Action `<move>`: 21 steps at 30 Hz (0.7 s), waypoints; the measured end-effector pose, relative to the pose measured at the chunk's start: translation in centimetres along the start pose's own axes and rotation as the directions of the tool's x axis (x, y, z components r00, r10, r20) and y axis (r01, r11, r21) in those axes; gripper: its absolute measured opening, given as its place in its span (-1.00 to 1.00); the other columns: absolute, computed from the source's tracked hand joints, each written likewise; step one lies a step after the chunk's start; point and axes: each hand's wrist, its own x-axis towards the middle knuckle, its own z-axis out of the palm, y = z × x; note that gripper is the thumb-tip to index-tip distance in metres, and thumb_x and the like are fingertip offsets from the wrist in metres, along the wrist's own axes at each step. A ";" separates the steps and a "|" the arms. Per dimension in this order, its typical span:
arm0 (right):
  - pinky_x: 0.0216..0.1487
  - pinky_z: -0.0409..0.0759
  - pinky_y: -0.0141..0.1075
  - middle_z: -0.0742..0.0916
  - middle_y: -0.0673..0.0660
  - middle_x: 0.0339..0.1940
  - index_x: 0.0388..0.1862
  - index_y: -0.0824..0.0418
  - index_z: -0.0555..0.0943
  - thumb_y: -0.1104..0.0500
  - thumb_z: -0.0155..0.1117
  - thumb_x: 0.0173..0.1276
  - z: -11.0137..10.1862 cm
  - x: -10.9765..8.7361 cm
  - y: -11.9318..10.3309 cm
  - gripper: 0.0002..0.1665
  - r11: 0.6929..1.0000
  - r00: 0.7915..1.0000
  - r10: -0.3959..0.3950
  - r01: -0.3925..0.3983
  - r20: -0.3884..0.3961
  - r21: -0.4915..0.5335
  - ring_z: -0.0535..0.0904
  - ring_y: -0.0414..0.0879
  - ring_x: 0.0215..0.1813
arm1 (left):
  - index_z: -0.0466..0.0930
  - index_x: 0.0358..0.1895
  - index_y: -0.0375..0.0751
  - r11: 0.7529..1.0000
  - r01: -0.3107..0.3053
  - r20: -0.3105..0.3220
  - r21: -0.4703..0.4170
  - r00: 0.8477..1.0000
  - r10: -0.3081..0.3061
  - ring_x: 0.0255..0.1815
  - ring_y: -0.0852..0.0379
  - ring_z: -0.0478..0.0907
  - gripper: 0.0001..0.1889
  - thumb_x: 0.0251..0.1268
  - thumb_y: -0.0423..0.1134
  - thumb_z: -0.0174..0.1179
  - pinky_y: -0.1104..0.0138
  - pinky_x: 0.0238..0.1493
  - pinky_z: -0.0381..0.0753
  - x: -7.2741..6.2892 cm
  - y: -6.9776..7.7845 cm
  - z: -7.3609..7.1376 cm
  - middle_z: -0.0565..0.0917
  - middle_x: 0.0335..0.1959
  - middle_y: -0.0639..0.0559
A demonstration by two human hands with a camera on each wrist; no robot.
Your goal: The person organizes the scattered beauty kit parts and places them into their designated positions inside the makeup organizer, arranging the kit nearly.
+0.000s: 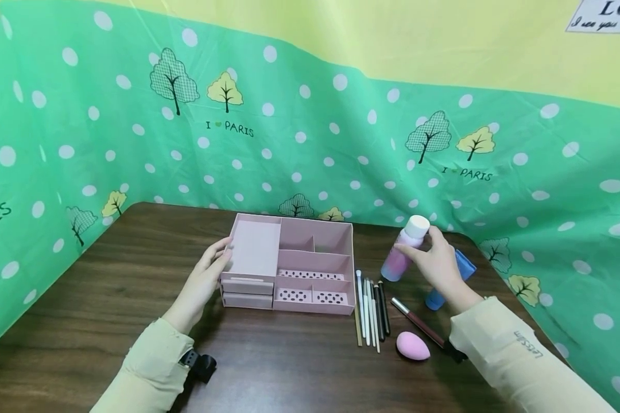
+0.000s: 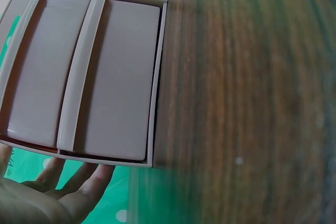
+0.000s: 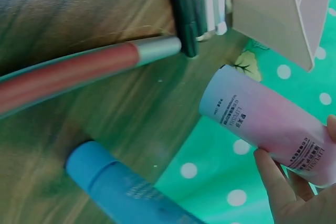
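So, nearest is the sponge, pink, lying on its side with the narrow end to the right; looks squishy and featherlight, pinch it anywhere. Just past it the red stick slants across the table, silver end far-left. The brushes lie side by side, roughly pointing away from the person, next to the box.

The box sits mid-table, long axis left to right, drawer fronts toward the person. I'd guess thin, stiff plastic, light for its size, so hold it by the outer walls, not the dividers. The left hand has its fingers stretched out loosely against the box's left side, no wrap-around grip.

Right of the box is the bottle, between thumb and curled fingers of the right hand, up high near the white cap. Cap up, long axis leaning right in the head view; can't tell if the base touches the table. Probably smooth, a bit slick, and heavier if full, so mid-body seems the safer hold. The blue tube is partly behind that hand, and the curtain hangs behind everything.
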 end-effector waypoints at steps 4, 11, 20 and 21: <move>0.05 0.51 0.03 0.59 0.40 0.22 0.27 0.33 0.35 -0.18 0.36 0.31 -0.3 0.1 -1.1 -0.19 0.999 1.000 -0.011 0.011 0.000 0.033 0.50 0.23 0.17 | 0.10 0.56 0.13 1.000 -0.006 0.007 0.005 1.000 0.006 0.39 -0.09 0.22 -0.44 0.59 0.09 -0.15 -0.06 0.33 0.26 0.1 0.1 0.0 0.17 0.47 -0.17; 0.15 0.45 0.08 0.55 0.35 0.27 0.28 0.31 0.36 -0.20 0.38 0.28 -0.4 0.5 -2.9 -0.17 0.995 0.999 -0.048 0.048 0.006 0.083 0.43 0.20 0.27 | 0.07 0.56 0.14 1.000 0.007 0.033 0.002 0.999 -0.007 0.45 -0.15 0.16 -0.43 0.59 0.09 -0.15 -0.26 0.41 0.14 0.0 0.0 0.0 0.13 0.48 -0.18; -0.06 0.51 -0.21 0.60 0.25 0.25 0.32 0.20 0.38 -0.16 0.42 0.25 0.0 1.1 -5.6 -0.20 0.987 0.996 -0.094 0.094 -0.010 0.134 0.55 0.13 0.14 | 0.06 0.57 0.14 1.000 0.010 0.021 0.022 1.000 -0.010 0.48 -0.18 0.14 -0.43 0.59 0.09 -0.16 -0.29 0.41 0.11 -0.3 0.2 -0.1 0.12 0.49 -0.21; -0.05 0.50 -0.20 0.60 0.25 0.25 0.34 0.19 0.38 -0.16 0.43 0.25 0.1 1.1 -5.9 -0.19 0.985 0.995 -0.095 0.096 -0.011 0.142 0.55 0.13 0.14 | 0.05 0.57 0.14 1.000 0.010 0.021 0.024 1.000 -0.011 0.48 -0.18 0.14 -0.43 0.59 0.09 -0.16 -0.29 0.41 0.10 -0.3 0.2 -0.2 0.12 0.49 -0.21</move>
